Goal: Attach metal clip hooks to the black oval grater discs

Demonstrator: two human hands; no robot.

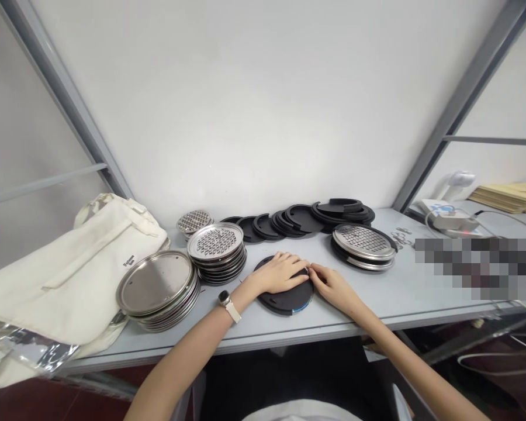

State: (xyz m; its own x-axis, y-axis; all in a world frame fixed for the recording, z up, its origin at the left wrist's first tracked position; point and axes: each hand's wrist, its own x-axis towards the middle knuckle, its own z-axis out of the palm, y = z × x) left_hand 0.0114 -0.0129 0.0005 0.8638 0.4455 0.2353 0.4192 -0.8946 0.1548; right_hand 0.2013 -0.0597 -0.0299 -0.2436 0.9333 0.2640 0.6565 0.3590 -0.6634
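Note:
A round black disc (284,300) lies flat on the grey table in front of me, with a blue strip along its lower right edge. My left hand (283,272) rests on top of it, fingers spread and pointing right. At the disc's right edge, my right hand (331,285) has its fingertips pinched together, close to the left fingertips. Whatever is between those right fingertips is too small to make out. Stacked grater plates (215,241) stand left of the disc, and more grater plates (363,241) sit in black rings to its right.
Plain metal discs (155,283) are stacked at the left, beside a cream bag (70,263). Black rings (304,219) lie in a row along the wall. Small metal pieces (402,237) are at the right, near a white device (449,217). Metal posts flank the table.

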